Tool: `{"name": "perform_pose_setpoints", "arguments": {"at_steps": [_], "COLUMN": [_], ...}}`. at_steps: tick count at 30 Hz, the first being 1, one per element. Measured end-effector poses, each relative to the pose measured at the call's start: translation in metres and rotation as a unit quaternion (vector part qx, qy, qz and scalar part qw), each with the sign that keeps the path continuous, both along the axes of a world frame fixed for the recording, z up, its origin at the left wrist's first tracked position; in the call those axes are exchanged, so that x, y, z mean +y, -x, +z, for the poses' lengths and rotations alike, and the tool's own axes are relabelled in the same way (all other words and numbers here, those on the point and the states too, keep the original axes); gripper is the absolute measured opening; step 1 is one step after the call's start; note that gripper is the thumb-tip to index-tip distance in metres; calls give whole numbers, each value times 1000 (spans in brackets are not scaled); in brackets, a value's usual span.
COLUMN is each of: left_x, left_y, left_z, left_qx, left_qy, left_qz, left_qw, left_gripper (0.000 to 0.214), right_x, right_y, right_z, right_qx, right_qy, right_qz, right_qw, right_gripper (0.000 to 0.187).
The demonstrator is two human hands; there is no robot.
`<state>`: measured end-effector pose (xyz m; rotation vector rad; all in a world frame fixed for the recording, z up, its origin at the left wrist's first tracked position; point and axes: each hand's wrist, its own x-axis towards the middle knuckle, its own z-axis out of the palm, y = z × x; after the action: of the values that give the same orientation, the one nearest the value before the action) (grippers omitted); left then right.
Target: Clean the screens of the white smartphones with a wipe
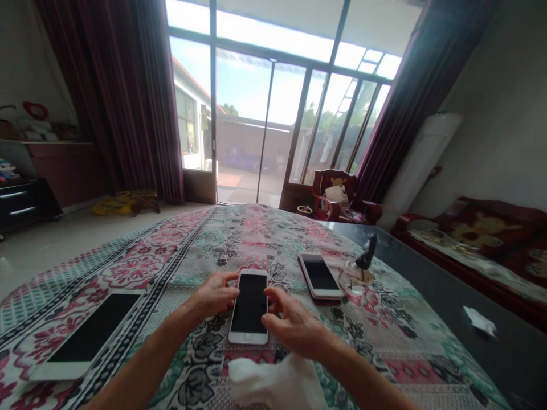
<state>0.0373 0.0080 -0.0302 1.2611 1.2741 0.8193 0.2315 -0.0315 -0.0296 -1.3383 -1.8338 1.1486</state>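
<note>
A white phone (249,306) with a dark screen lies face up on the patterned cloth (179,250) in front of me. My left hand (216,294) grips its left edge, fingers curled round the upper corner. My right hand (293,324) holds its right edge, fingertips resting on the rim. A crumpled white tissue (276,384) lies just below the phone, near my right wrist.
A second white phone (320,276) lies to the right, beside a small glass bottle with a black top (361,267). A white tablet (88,336) lies at the left. Bare dark tabletop (448,302) with a scrap of paper (481,322) extends right. A sofa stands beyond.
</note>
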Motion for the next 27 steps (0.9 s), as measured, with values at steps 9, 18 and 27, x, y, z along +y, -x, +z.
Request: {"name": "perform_pose_setpoints", "arguments": {"at_steps": [9, 18, 27], "left_x": [-9, -3, 18], "left_y": [-19, -17, -77], "left_z": [-4, -15, 15], "left_qx": [-151, -191, -222], "left_qy": [-17, 6, 14], "left_qz": [69, 109, 104], "left_qw": [986, 975, 969], "left_gripper": [41, 40, 33], "right_x": [-2, -9, 1], "right_y": [6, 8, -43], "right_z": [-15, -22, 8], "right_qx": [-1, 10, -41], "right_qy": [-84, -162, -212], "right_qz": [-79, -40, -105], "right_qw": [993, 986, 971], "right_gripper": [64, 74, 67]}}
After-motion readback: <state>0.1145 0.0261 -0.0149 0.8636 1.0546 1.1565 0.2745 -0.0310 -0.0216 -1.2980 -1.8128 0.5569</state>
